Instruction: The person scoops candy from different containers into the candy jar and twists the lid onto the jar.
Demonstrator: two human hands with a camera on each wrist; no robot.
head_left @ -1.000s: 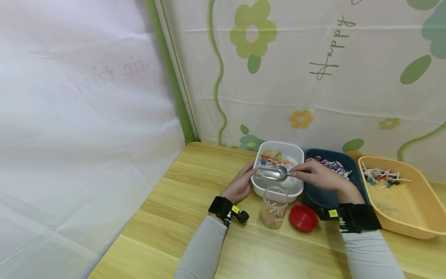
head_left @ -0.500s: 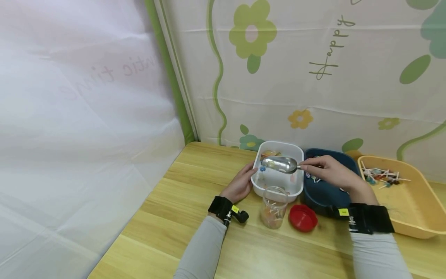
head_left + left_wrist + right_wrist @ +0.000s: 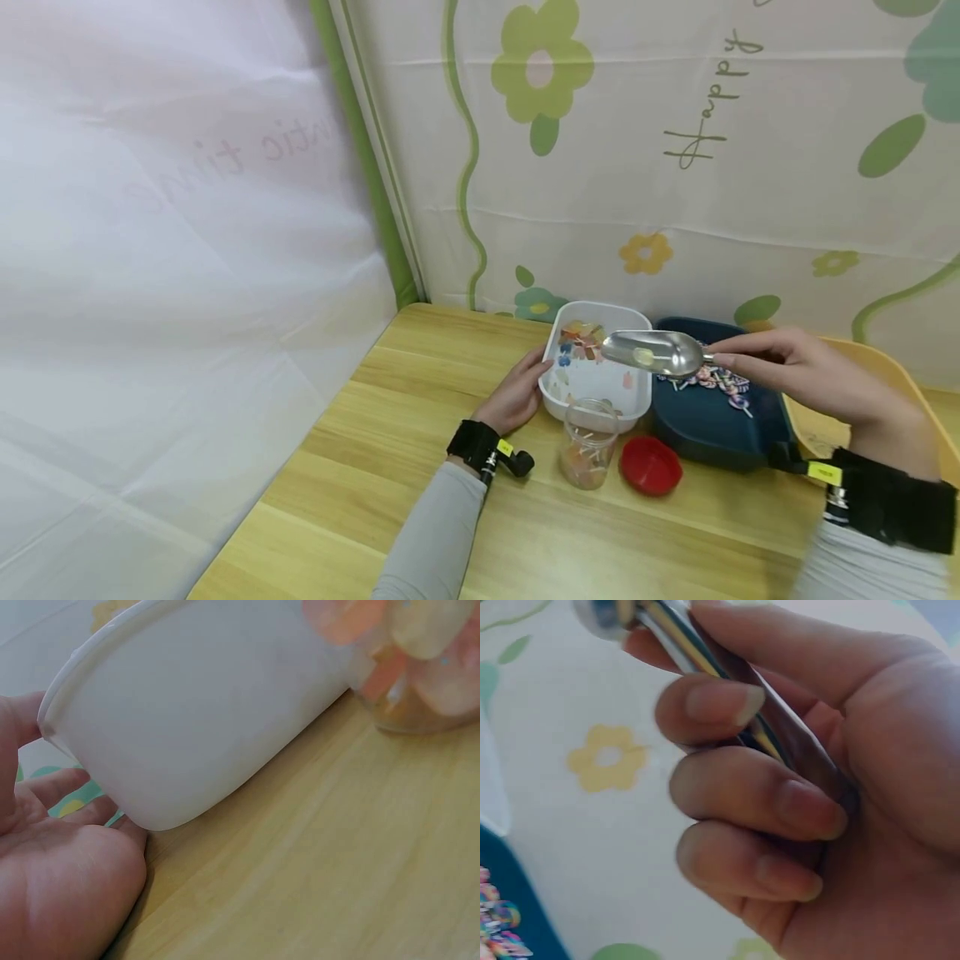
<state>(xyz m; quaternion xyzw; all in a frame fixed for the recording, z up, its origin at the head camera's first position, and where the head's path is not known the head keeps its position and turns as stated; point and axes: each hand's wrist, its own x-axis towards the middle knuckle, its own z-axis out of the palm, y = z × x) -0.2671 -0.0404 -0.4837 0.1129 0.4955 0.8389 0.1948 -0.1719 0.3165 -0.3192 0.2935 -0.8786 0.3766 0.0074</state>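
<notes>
Bordering the wooden table on the far side is a flower-printed backdrop, and a white sheet closes the left of the frame; bare tabletop lies open in the lower left and along the bottom edge.

Containers, from centre to right of the head view:
- White tub: holds assorted coloured candies, heaped toward its far end.
- Clear jar: stands upright just below the white tub, lid off, partly filled with candies on sticks.
- Red lid: lies on the table just right of the jar.
- Dark blue tub: holds striped lollipops near its far end.
- Yellow tub: at the right edge, largely hidden behind the right hand.

The right hand grips the handle of the metal scoop, fingers curled round it. The scoop is raised above the boundary between the white and dark blue tubs, bowl pointing left, with one pale yellow candy in it.

The left hand rests against the left wall of the white tub, fingers straight.

The left wrist view shows the fingers touching the tub's lower wall and rim. The right wrist view shows the fingers wrapped on the scoop handle, detail the head view lacks.
</notes>
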